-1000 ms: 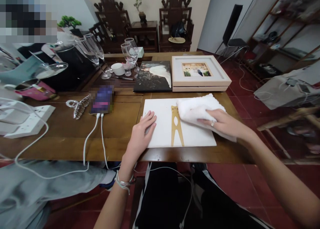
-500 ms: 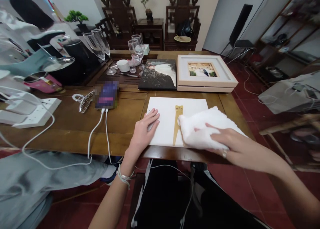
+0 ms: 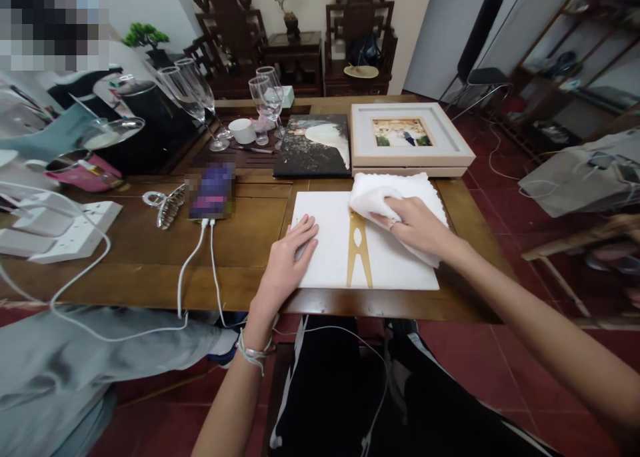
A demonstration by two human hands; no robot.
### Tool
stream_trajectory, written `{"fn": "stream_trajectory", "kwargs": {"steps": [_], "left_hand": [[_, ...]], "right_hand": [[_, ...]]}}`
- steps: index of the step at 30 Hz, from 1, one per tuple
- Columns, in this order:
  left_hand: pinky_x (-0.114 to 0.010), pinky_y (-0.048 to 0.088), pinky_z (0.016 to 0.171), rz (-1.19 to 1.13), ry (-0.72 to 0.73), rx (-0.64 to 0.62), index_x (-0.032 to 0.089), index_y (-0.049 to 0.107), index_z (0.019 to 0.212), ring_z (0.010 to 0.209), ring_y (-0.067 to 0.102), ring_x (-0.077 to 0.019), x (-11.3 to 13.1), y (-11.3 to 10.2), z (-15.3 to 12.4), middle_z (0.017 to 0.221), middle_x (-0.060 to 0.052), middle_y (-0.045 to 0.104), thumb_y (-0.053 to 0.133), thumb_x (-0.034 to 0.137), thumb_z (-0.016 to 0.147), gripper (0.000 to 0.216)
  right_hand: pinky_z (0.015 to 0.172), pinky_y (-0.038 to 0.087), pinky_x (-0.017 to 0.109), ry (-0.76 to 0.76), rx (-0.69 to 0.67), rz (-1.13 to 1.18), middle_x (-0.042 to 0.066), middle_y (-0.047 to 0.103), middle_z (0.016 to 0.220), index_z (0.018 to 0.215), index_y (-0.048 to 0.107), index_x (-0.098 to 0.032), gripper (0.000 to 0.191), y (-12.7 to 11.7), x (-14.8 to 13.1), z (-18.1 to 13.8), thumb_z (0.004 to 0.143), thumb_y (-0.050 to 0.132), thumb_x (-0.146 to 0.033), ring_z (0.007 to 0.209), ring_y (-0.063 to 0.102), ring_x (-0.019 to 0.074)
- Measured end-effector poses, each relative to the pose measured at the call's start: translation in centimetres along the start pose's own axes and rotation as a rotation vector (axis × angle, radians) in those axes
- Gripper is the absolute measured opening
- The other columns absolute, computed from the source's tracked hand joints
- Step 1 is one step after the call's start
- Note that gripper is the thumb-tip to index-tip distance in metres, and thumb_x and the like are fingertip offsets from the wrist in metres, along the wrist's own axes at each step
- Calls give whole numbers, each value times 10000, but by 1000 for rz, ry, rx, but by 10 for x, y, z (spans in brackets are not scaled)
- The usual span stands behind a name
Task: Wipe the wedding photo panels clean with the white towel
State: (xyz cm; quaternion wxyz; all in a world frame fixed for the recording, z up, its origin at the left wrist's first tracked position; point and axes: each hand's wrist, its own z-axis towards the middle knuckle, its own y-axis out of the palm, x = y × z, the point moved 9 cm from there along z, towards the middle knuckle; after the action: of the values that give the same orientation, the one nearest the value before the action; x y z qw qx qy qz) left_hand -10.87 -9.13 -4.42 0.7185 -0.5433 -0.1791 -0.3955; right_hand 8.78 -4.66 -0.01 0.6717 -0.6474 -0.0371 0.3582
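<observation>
A white board [image 3: 330, 257] with a gold stand piece [image 3: 359, 254] lies face down at the near edge of the wooden table [image 3: 150, 244]. My left hand [image 3: 290, 257] rests flat on the board's left edge, fingers stretched out. My right hand [image 3: 417, 225] presses a white cloth [image 3: 380, 190] onto the board's far right part, fingers curled over the cloth, just right of the gold piece's top.
Beyond the board lie a dark photo panel [image 3: 313, 147] and a white picture frame [image 3: 407, 140]. A phone [image 3: 213, 190] with white cables, a hair claw [image 3: 167, 207], a power strip [image 3: 75, 230] and wine glasses [image 3: 200, 104] stand to the left. A person in grey sits at the left.
My right hand slid the cloth from the board's near right corner back up to its far right part. My left hand stayed on the left edge.
</observation>
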Motion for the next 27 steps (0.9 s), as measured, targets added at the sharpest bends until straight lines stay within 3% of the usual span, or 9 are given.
{"fn": "stream_trajectory", "kwargs": {"steps": [2, 5, 8, 10, 12, 15, 21, 24, 27], "left_hand": [[-487, 345, 1148, 2, -10, 3, 142, 658, 1192, 1311, 494, -229, 0, 0, 0, 1329, -116, 590, 514, 254, 920, 327], [-487, 342, 1147, 7, -19, -3, 126, 655, 1192, 1314, 491, -231, 0, 0, -1, 1332, -132, 585, 510, 254, 918, 336], [-496, 328, 1152, 13, -2, -22, 127, 655, 1194, 1323, 480, -230, 1, 1, 0, 1343, -135, 575, 489, 217, 910, 341], [-508, 317, 1155, 18, 18, -38, 161, 656, 1199, 1334, 466, -222, 1, 2, 0, 1357, -111, 567, 466, 168, 895, 358], [-513, 311, 1158, 22, 25, -46, 189, 656, 1202, 1338, 460, -215, 1, 2, 0, 1363, -94, 564, 459, 156, 894, 367], [-501, 323, 1155, 17, 12, -36, 172, 653, 1205, 1331, 469, -220, 0, 2, -1, 1355, -109, 570, 487, 222, 917, 337], [-495, 330, 1154, 4, -1, -21, 186, 656, 1196, 1329, 473, -219, 0, 2, 0, 1345, -90, 585, 508, 257, 922, 320], [-490, 340, 1151, 14, 3, -16, 187, 640, 1220, 1327, 477, -218, 2, 1, 0, 1351, -88, 583, 499, 245, 924, 332], [-478, 327, 1159, 39, -4, -28, 150, 589, 1283, 1347, 454, -219, 3, 2, 0, 1395, -117, 540, 481, 236, 932, 377]], "right_hand": [[941, 419, 482, -58, 36, -44, 91, 674, 1042, 902, 610, -194, 205, 9, -20, -12, 812, 434, -139, 1052, 583, 285], [1083, 312, 571, -157, 0, -36, 158, 606, 1273, 994, 640, -164, 334, 25, -63, -46, 716, 476, -80, 1328, 417, 314], [1146, 211, 585, -314, -145, 38, 174, 562, 1348, 959, 669, -157, 329, 40, -108, -79, 676, 520, -80, 1374, 364, 313], [1153, 212, 571, -392, -225, 73, 160, 552, 1367, 945, 677, -170, 304, 44, -125, -89, 682, 546, -93, 1372, 371, 304], [1155, 239, 529, -393, -235, 73, 173, 551, 1364, 948, 677, -169, 289, 42, -122, -84, 693, 560, -103, 1361, 392, 279], [1150, 265, 491, -336, -165, 15, 210, 581, 1312, 957, 672, -140, 285, 36, -95, -53, 706, 547, -92, 1344, 420, 267], [1115, 316, 486, -297, -33, -86, 109, 680, 1141, 959, 644, -182, 232, 28, -43, 15, 820, 472, -109, 1133, 590, 249], [1111, 310, 509, -301, -5, -88, 125, 665, 1167, 980, 642, -165, 263, 29, -43, 18, 824, 442, -93, 1251, 509, 262], [1137, 249, 550, -300, -27, -102, 191, 614, 1253, 979, 656, -120, 321, 37, -62, -5, 712, 490, -54, 1355, 396, 293]]}}
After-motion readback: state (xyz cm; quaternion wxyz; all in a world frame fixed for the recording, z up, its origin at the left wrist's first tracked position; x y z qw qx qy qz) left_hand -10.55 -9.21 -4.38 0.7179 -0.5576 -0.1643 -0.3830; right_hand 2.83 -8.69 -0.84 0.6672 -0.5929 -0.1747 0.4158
